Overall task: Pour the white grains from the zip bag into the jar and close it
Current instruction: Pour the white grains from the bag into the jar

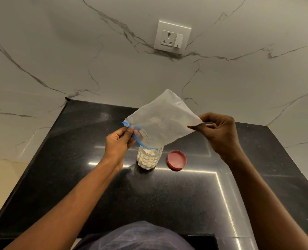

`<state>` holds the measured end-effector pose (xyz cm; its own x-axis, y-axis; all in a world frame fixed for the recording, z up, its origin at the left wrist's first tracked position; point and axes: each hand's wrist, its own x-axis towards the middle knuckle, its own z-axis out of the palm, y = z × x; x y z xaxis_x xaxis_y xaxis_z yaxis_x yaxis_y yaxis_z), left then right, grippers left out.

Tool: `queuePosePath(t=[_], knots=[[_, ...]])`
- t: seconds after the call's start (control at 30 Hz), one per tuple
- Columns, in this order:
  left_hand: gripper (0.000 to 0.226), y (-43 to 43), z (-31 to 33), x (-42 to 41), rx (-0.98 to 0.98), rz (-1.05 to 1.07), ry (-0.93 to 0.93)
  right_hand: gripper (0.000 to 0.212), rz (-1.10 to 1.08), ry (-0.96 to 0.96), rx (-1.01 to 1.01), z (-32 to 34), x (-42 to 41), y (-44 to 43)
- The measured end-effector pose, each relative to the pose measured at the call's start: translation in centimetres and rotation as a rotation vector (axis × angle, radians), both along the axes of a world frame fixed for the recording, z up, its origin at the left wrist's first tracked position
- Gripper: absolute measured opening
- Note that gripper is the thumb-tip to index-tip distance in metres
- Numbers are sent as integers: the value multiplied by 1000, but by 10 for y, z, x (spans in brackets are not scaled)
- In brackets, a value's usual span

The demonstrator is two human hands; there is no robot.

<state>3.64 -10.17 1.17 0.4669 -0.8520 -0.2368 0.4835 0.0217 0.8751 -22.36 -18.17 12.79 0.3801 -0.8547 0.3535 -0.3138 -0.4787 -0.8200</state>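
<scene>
Both hands pinching bag (164, 120) above jar (149, 157): left (119, 141) at zip, right (219, 130) lifting bottom corner; keep mouth over jar.

Zip bag (160, 121) stretched between my left hand (118, 143) and right hand (219, 132) covers the open jar (149, 157) mouth from above, red lid (176, 160) lying just right of the jar, black counter (167, 195) bare in front of me, marble wall (113, 69) closing the back.
</scene>
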Motion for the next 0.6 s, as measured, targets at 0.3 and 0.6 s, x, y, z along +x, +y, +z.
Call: queuePosePath(t=[0.3,0.6], knots=[[14,2,0,0,-1,-10,-5,11,6,36,-69,2,0,0],[16,0,-3,1,-3,-21,7,13,48,172,-87,1,-3,-3]])
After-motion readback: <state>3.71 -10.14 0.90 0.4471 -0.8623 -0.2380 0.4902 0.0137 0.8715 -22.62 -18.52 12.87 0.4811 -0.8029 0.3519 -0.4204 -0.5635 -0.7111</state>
